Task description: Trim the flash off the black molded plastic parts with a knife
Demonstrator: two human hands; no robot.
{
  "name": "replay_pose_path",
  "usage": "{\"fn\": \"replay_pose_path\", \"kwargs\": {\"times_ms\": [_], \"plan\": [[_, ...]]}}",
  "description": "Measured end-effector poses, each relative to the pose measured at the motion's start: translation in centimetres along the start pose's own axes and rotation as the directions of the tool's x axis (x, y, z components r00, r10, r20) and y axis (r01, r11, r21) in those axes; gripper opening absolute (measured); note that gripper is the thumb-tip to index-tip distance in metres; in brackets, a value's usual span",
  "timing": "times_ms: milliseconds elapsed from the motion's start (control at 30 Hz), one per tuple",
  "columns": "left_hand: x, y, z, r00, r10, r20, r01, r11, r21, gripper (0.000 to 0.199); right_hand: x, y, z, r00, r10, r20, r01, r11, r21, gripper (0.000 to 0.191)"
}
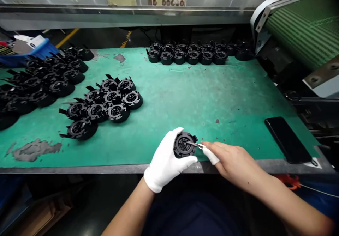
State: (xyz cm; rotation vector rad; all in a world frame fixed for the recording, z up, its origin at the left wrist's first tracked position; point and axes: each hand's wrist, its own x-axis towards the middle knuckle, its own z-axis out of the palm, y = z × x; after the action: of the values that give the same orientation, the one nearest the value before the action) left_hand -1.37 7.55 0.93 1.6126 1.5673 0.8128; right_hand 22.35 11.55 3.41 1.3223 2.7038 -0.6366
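A white glove covers my left hand (166, 160), whose fingers and thumb wrap around a round black plastic part (183, 145) near the table's front edge. Rings and a small raised centre show on the part's upturned face, and a tab sticks out at its upper right. My right hand (225, 155), bare except for a white cover on one finger, pinches a thin pointed metal blade (195, 144). The blade's tip reaches the centre of the round part; its handle end is hidden in my fingers.
Several similar black parts (113, 96) stand grouped at left centre, with more (59, 86) at the far left by a blue bin (45, 50). Rows of them (193, 56) line the green table's (185, 98) back edge. A phone (288, 139) lies right, below a green conveyor belt (304, 28).
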Motion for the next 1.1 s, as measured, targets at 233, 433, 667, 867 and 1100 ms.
{"fn": "replay_pose_path", "kwargs": {"times_ms": [233,433,667,867,1100], "plan": [[-0.1,0.1,0.0,1.0,0.011,-0.008,-0.011,1.0,-0.018,0.09,-0.4,0.1,-0.7,0.998,-0.024,0.061,0.024,1.0,0.004,0.056],[-0.3,0.3,0.5,0.998,-0.004,-0.063,0.001,0.999,-0.038,0.089,-1.0,-0.6,-0.7,0.999,-0.03,0.037,0.026,0.994,0.104,0.056],[-0.6,0.7,1.5,0.989,0.003,-0.149,-0.008,0.999,-0.032,0.085,-1.5,-1.1,0.3,0.998,0.046,-0.05,-0.045,0.999,0.027,0.054],[-0.8,0.6,1.9,0.985,-0.006,-0.171,0.002,1.0,-0.024,0.084,-2.0,-1.5,0.8,0.994,0.031,-0.106,-0.027,0.999,0.036,0.054],[-0.8,0.6,2.1,0.979,-0.026,-0.201,0.027,1.0,-0.002,0.089,-1.7,-2.2,0.1,0.999,0.013,0.044,-0.023,0.973,0.228,0.059]]}}
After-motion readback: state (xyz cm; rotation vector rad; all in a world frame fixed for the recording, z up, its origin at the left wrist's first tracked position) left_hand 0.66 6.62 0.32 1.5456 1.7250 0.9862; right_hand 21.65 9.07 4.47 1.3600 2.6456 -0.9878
